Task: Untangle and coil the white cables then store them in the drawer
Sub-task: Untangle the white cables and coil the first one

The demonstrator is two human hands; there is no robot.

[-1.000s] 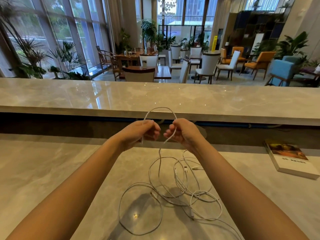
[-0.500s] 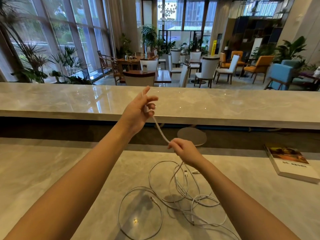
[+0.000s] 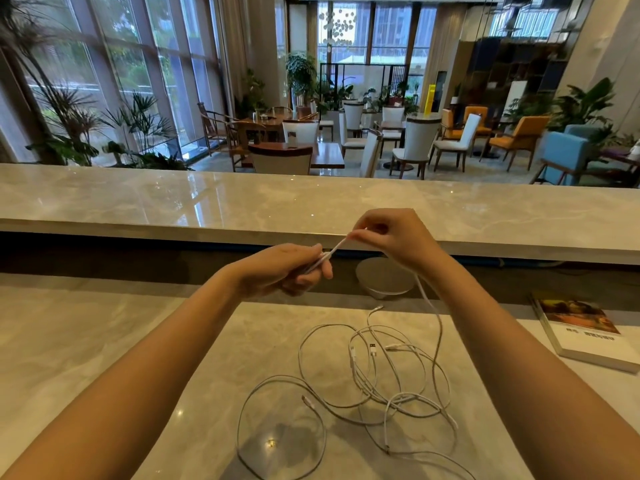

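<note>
While the worktop [image 3: 104,341] carries the white cables [image 3: 374,386] tangled near its front edge, left hand [image 3: 287,271] curls round one cable's gathered strands, right hand [image 3: 391,240] pinches its taut length. Coiling underway, I judge; next wrap needs slack drawn free of the tangle.

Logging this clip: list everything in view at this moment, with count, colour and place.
white cables: several, exact count unclear, white, tangled on the lower counter
held strand: one, white, raised between the two hands
book: one, white with a dark pictured cover, right side of the lower counter
round disc: one, grey, in the recess below the raised ledge
lower counter: one, pale marble, nearest
raised ledge: one, pale marble, across the middle
chairs: many, white, orange and blue, lounge beyond
plants: many, green, by the windows
left hand: grips the held strand
right hand: pinches the same strand, higher
</note>
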